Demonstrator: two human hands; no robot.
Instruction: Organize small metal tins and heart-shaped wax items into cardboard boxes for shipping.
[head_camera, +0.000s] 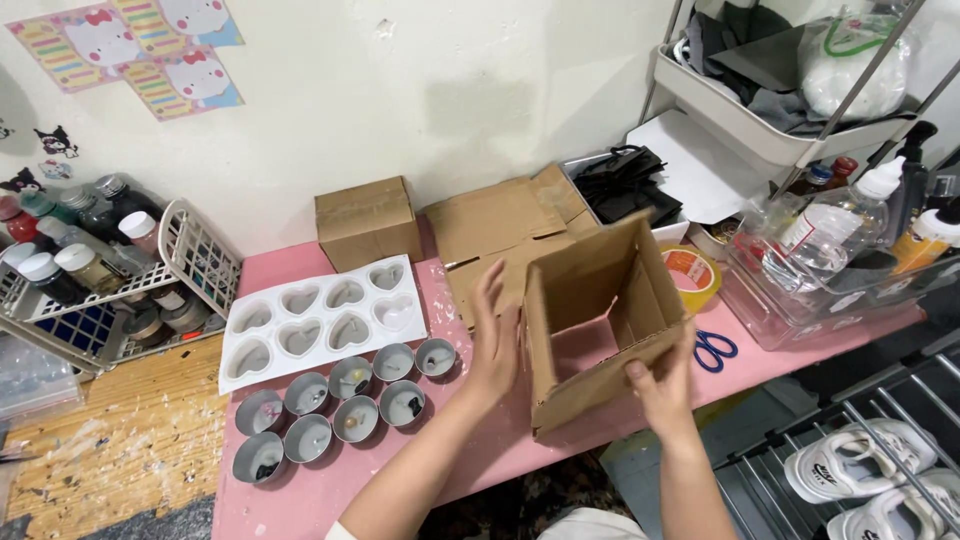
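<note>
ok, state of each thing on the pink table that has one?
open cardboard box: unfolded, see-through, tilted, between both hands
left hand: flat on its side
right hand: gripping lower edge
small box: closed
heart mould: cavities look empty
round tins: open
scissors: lying closed

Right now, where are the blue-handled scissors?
In the head view, the scissors lie on the pink table, right of the cardboard box, below the tape roll.
</note>
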